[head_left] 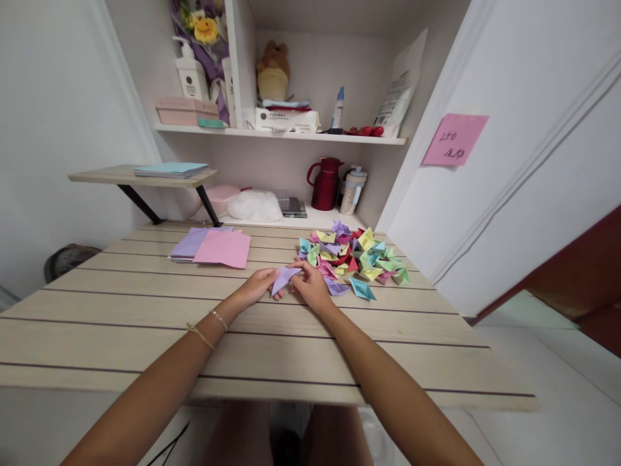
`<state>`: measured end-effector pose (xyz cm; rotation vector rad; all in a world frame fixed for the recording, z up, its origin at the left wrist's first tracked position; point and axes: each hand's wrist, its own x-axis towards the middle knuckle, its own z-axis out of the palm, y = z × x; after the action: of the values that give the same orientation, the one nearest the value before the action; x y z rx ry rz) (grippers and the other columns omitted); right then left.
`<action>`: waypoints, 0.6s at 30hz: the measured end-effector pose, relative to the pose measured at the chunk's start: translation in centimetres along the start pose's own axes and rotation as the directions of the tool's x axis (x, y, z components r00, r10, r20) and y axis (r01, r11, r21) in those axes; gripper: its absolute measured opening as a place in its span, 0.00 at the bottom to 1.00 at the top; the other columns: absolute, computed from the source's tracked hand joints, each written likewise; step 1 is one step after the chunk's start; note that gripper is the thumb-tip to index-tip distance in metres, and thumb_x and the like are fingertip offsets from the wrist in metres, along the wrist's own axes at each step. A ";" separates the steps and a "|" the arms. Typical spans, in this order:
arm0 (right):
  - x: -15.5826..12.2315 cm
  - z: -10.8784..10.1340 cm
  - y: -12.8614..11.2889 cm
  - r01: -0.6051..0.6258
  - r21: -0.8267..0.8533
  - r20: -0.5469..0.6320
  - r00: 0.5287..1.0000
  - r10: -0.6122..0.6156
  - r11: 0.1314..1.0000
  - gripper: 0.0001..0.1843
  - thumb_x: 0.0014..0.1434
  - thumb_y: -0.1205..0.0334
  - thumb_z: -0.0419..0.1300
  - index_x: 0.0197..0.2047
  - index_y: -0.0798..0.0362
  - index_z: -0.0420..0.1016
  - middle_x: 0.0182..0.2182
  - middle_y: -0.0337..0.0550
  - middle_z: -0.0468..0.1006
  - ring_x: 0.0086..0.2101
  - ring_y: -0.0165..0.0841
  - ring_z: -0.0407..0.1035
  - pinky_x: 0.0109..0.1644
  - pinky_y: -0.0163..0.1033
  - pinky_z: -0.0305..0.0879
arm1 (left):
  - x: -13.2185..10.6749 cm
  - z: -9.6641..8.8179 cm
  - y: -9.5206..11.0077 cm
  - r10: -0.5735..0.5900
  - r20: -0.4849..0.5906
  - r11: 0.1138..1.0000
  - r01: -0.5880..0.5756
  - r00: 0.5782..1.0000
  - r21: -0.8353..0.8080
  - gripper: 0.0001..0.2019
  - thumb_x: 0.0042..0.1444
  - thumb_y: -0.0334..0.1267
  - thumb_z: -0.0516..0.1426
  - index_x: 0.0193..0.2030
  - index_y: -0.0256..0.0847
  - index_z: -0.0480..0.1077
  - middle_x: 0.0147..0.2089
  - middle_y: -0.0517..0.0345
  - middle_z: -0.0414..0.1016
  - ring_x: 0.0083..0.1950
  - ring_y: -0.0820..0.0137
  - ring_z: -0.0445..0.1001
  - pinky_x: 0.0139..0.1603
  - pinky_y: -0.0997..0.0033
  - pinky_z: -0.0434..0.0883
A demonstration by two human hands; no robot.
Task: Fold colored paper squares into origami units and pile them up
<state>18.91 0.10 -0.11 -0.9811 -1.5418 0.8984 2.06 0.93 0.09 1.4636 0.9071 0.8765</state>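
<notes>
Between my two hands is a folded piece of purple paper (pixel 284 279), held just above the slatted table (pixel 272 349). My left hand (pixel 257 287) pinches its left side, with the thumb on top. The fingers of my right hand (pixel 310 285) grip its right edge and upper corner. To the right lies a pile of folded paper boats (pixel 344 255) in purple, yellow, green, red, pink and blue. A blue paper boat (pixel 362 288) sits at the pile's near edge, close to my right hand. Pink paper sheets (pixel 223 249) and purple paper sheets (pixel 194 244) lie beyond my left hand.
A small raised shelf (pixel 101 173) at the left bears light blue paper sheets (pixel 172 169). Behind the table stand a red jug (pixel 326 184), a pale tumbler (pixel 353 192) and a white plastic bag (pixel 255 206). A pink note (pixel 455 139) is stuck on the right wall.
</notes>
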 end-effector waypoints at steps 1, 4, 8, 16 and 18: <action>0.0 0.0 0.0 -0.002 -0.014 0.002 1.000 0.002 1.000 0.12 0.46 0.65 0.57 0.37 0.53 0.72 0.24 0.36 0.73 0.19 0.26 0.63 0.21 0.30 0.61 | 0.0 0.0 -0.1 0.010 -0.010 1.000 -0.010 1.000 0.010 0.20 0.52 0.53 0.54 0.33 0.33 0.67 0.22 0.55 0.74 0.21 0.73 0.71 0.27 0.74 0.66; -0.1 -0.2 -0.1 0.016 -0.086 0.018 1.000 -0.015 0.996 0.13 0.46 0.65 0.58 0.38 0.54 0.72 0.23 0.36 0.73 0.19 0.27 0.64 0.22 0.31 0.61 | 0.1 -0.1 -0.2 0.032 -0.030 0.999 -0.031 0.999 0.021 0.19 0.52 0.52 0.54 0.31 0.33 0.66 0.21 0.56 0.73 0.20 0.74 0.70 0.25 0.75 0.65; -0.1 -0.5 -0.3 0.145 -0.271 0.055 0.989 -0.135 0.952 0.21 0.47 0.67 0.58 0.46 0.51 0.71 0.31 0.39 0.76 0.23 0.29 0.68 0.29 0.35 0.65 | 0.1 -0.1 -0.1 0.025 -0.043 1.000 -0.024 0.999 0.012 0.19 0.52 0.52 0.54 0.30 0.34 0.66 0.19 0.58 0.71 0.20 0.74 0.69 0.25 0.74 0.65; -0.2 -0.6 -1.3 0.402 -0.387 0.247 0.912 -0.327 0.830 0.20 0.52 0.69 0.57 0.48 0.43 0.73 0.46 0.40 0.75 0.47 0.36 0.68 0.53 0.44 0.61 | -0.1 -0.1 0.6 0.030 -0.064 0.999 -0.032 0.997 -0.027 0.17 0.50 0.48 0.55 0.28 0.33 0.69 0.16 0.61 0.66 0.17 0.75 0.63 0.20 0.76 0.60; -0.2 -0.6 -1.2 0.408 -0.381 0.254 0.909 -0.330 0.830 0.18 0.53 0.68 0.57 0.46 0.43 0.74 0.43 0.40 0.77 0.45 0.37 0.69 0.51 0.44 0.62 | -0.1 -0.3 0.6 0.032 -0.057 0.999 -0.035 0.998 -0.041 0.16 0.50 0.47 0.56 0.30 0.32 0.70 0.16 0.61 0.66 0.17 0.76 0.63 0.20 0.76 0.59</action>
<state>19.37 -0.53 1.00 -0.8669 -2.0540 0.3793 1.82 0.89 0.76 1.4277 0.9027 0.9602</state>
